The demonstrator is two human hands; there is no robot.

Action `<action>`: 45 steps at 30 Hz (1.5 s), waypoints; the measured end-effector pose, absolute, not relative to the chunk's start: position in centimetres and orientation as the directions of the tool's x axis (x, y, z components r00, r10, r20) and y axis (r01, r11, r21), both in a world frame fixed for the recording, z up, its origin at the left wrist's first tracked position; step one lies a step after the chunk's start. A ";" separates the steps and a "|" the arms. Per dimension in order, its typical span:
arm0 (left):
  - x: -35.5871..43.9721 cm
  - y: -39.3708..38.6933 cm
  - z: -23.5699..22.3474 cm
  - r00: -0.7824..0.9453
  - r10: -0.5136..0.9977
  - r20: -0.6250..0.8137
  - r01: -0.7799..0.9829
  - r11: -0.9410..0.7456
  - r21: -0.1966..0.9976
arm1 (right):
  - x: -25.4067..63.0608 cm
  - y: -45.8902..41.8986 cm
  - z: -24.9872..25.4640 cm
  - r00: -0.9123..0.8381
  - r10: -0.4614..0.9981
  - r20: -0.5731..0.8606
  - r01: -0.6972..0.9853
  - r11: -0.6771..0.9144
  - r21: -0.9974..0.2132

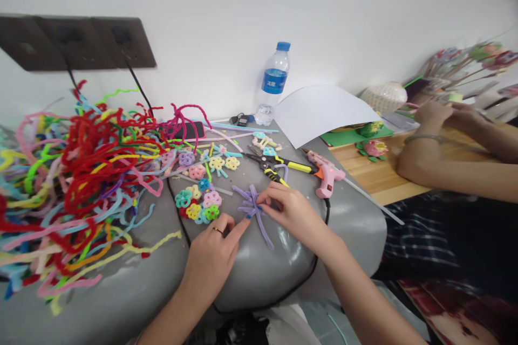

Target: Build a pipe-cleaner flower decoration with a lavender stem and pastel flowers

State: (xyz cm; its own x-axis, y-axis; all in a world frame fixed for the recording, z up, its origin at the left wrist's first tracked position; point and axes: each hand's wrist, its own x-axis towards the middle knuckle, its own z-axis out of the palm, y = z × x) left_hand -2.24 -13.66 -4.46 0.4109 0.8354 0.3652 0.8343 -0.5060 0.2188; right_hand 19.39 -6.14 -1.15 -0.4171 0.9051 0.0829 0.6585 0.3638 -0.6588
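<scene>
The purple pipe cleaners [254, 200] lie crossed on the table [243, 275], the longest strand slanting toward us. From the right, our right hand [295, 214] pinches their middle, fingers together; from near left, our left hand [213, 252] touches them, its grip unclear.

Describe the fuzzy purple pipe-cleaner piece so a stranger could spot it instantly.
Find the grey tabletop below the white wall. Near its front, the wearer's left hand and right hand meet at the fuzzy purple pipe-cleaner piece. Its long strips fan outward, unlike the looped, multicoloured pipe-cleaner flowers nearby.
</scene>
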 end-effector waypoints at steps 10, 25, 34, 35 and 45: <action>-2.0 -13.6 -4.2 0.414 0.848 0.332 0.847 -0.492 0.200 | 19.3 -6.1 -1.5 -0.395 0.913 0.098 0.660 0.357 -0.661; -2.0 -13.5 -4.1 0.438 0.835 0.333 0.850 -0.506 0.149 | 19.1 -6.1 -1.7 -0.389 0.915 0.109 0.660 0.359 -0.660; -1.8 -13.5 -3.9 0.425 0.837 0.344 0.861 -0.491 0.131 | 19.2 -6.1 -1.8 -0.397 0.911 0.110 0.650 0.363 -0.668; -1.8 -13.5 -3.9 0.425 0.837 0.344 0.861 -0.491 0.131 | 19.2 -6.1 -1.8 -0.396 0.911 0.111 0.650 0.364 -0.667; -1.8 -13.5 -3.9 0.421 0.839 0.344 0.862 -0.489 0.138 | 19.1 -6.3 -1.8 -0.384 0.916 0.113 0.663 0.359 -0.657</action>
State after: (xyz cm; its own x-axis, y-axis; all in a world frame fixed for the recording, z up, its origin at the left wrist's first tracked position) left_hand -1.79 -13.51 -3.95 0.4209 0.8394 0.3439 0.8615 -0.4886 0.1382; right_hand 19.11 -6.31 -1.76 -0.3838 0.9164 0.1131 0.6632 0.3588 -0.6568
